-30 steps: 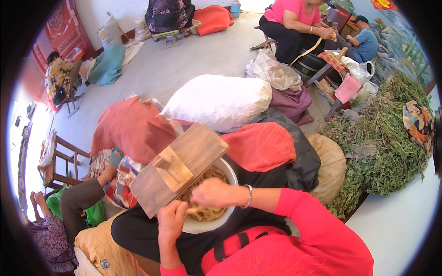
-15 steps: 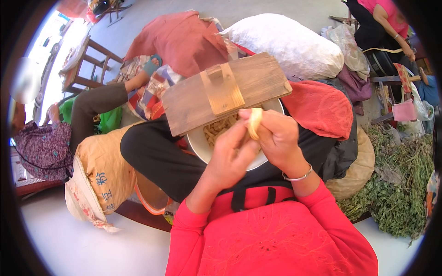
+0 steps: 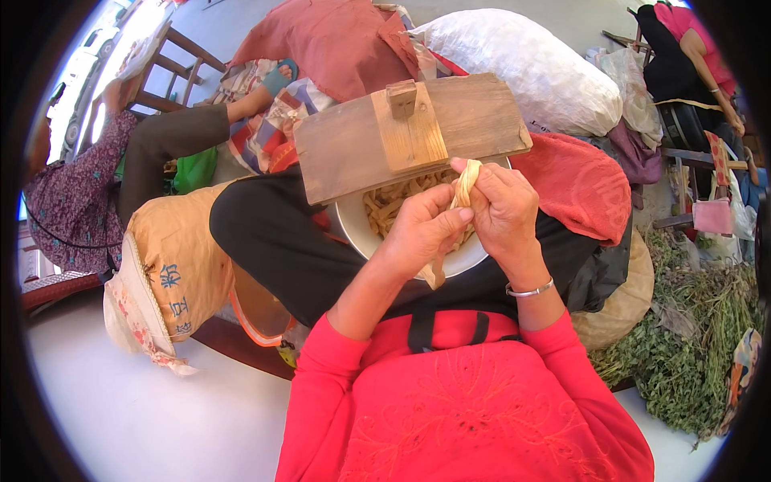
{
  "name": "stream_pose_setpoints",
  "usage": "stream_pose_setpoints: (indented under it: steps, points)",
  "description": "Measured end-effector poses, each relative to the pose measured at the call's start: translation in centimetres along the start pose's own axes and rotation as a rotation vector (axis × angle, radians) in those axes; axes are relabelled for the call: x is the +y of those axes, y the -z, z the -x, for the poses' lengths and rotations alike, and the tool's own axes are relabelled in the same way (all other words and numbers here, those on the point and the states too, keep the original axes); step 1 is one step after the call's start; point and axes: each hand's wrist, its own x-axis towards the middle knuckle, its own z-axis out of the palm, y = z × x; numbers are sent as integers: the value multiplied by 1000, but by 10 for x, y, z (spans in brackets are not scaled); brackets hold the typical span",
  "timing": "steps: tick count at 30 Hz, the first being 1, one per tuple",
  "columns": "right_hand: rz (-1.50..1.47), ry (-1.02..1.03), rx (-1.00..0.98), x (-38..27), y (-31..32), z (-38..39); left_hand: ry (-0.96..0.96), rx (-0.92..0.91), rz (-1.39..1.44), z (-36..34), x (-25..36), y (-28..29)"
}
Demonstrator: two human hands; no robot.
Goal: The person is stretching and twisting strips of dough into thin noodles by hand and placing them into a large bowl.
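Between my two hands is a pale yellow, pliable strip (image 3: 467,185), twisted into a loop, with its loose tail hanging below my left fingers. My left hand (image 3: 421,229) pinches the lower part between thumb and fingers. My right hand (image 3: 509,210) grips the loop near its top, fingers curled around it. Beneath them, a white bowl (image 3: 355,236) rests in my lap, holding several similar yellowish pieces (image 3: 384,207). A wooden board (image 3: 337,153) with a lighter crosspiece and a small upright block lies across the far part of the bowl and hides some of it.
A red towel (image 3: 574,189) drapes over my right knee. Beyond stand a white sack (image 3: 522,68) and a dark red cloth-covered heap (image 3: 321,48). A tan sack (image 3: 181,265) is at left, beside a seated person (image 3: 80,189). Dried green plants (image 3: 691,345) lie at right; another person (image 3: 695,48) sits far right.
The strip is now wound into a tighter twisted loop, with its tail showing below my left hand. My view has shifted slightly; both hands stay together over the bowl.
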Motion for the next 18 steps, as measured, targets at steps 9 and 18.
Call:
stream_pose_setpoints:
  steps: [9,18]
  points:
    - [-401,-544,-444,31,-25,44,-472,428,-1414,0,-23,12]
    - [-1713,-1217,-434,26,-38,60,-585,399,-1154,7,-40,8]
